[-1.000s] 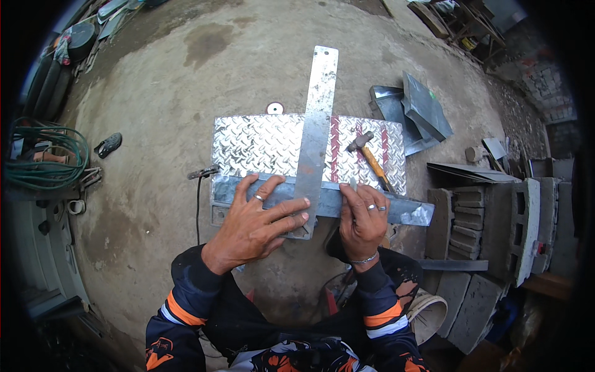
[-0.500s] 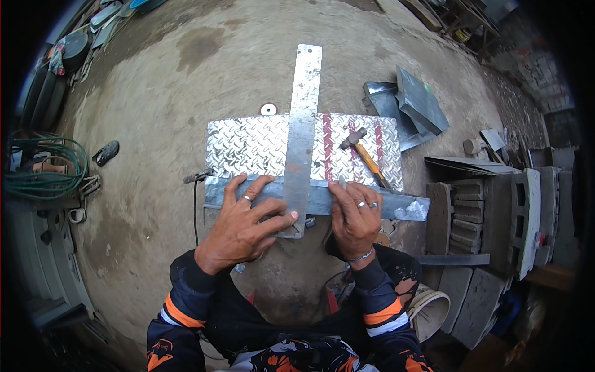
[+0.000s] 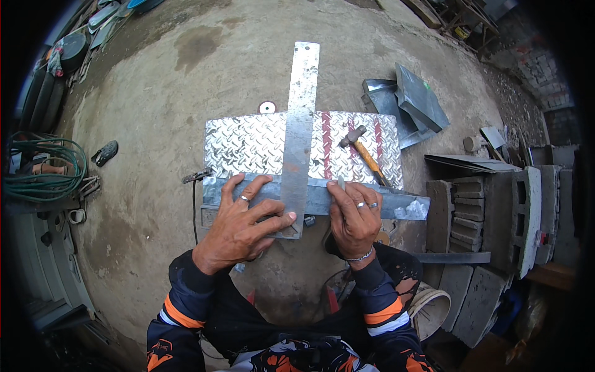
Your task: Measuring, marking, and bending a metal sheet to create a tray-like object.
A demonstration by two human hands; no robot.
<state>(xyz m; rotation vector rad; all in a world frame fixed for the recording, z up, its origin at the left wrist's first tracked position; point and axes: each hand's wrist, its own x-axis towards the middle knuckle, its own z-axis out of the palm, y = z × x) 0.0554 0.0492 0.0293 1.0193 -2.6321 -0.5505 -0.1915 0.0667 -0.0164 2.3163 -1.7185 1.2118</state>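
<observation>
A long metal ruler (image 3: pixel 300 99) lies crosswise over a grey sheet-metal strip (image 3: pixel 396 201), its far end reaching past the tread plate (image 3: pixel 248 142) beneath. My left hand (image 3: pixel 245 217) presses down on both, fingers spread over the strip and two fingertips on the ruler's near part; its thumb is partly hidden. To the ruler's right, my right hand (image 3: pixel 356 214) rests on the strip with closed fingers. A slim light-grey piece pokes up by its fingertips, too small to name. On the plate's right part lies a hammer (image 3: pixel 365 155) with a wooden handle.
Bent sheet-metal pieces (image 3: pixel 418 102) lie beyond the plate's right corner. Concrete blocks (image 3: pixel 527 217) are stacked at the right, near a whitish bucket (image 3: pixel 431 313). A small disc (image 3: pixel 267 108) sits behind the plate. Coiled green hose (image 3: pixel 62 173) and a dark shoe (image 3: pixel 106 153) are at the left.
</observation>
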